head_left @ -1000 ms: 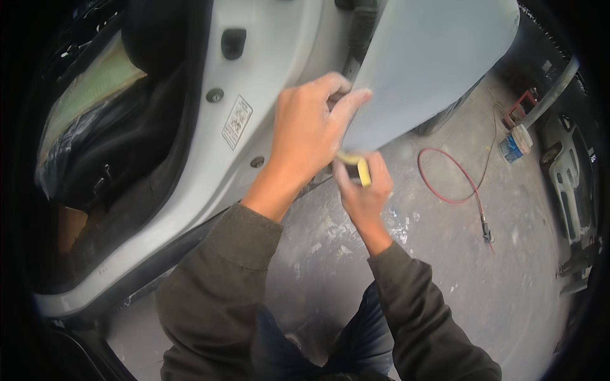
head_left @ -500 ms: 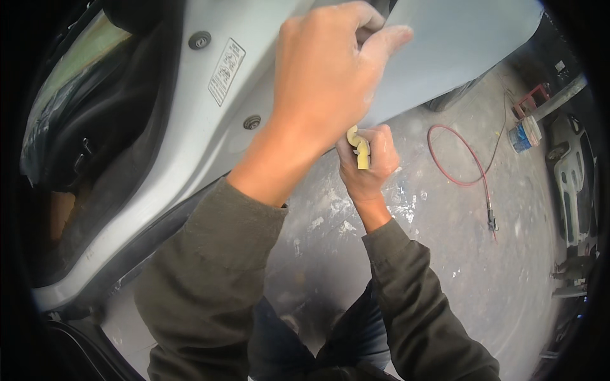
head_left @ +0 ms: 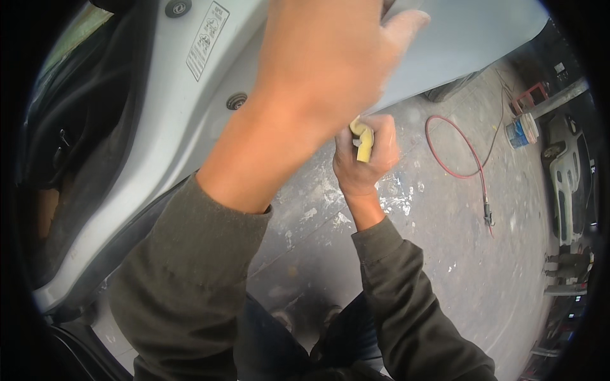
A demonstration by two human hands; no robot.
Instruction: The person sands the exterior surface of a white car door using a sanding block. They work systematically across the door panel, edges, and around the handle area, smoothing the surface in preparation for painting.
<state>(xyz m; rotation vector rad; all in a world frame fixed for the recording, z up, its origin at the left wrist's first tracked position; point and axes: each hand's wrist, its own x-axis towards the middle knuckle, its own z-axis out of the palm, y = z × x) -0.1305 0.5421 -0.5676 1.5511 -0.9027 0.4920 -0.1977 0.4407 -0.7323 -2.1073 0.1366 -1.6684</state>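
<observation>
My right hand (head_left: 375,149) is closed around a folded piece of yellow sandpaper (head_left: 364,143), whose curled edge shows between thumb and fingers. It is just below the lower edge of a light grey car panel (head_left: 464,44). Nearer the camera, my left hand (head_left: 324,51) is raised in front of the same panel. Its thumb, pale with dust, stretches out to the right. The other fingers are cut off by the top of the picture or hidden behind the hand, so I cannot see whether they touch the panel.
A silver door frame (head_left: 136,146) of the car curves down the left side, around a dark interior. On the grey, paint-spotted floor (head_left: 438,241) lies a red hose (head_left: 454,174) with a fitting. A bucket (head_left: 521,132) and another car (head_left: 565,184) stand at the right.
My left hand has come higher and looks larger in the picture. My right hand has risen slightly, with the sandpaper still in it. The door frame has shifted up and left in view.
</observation>
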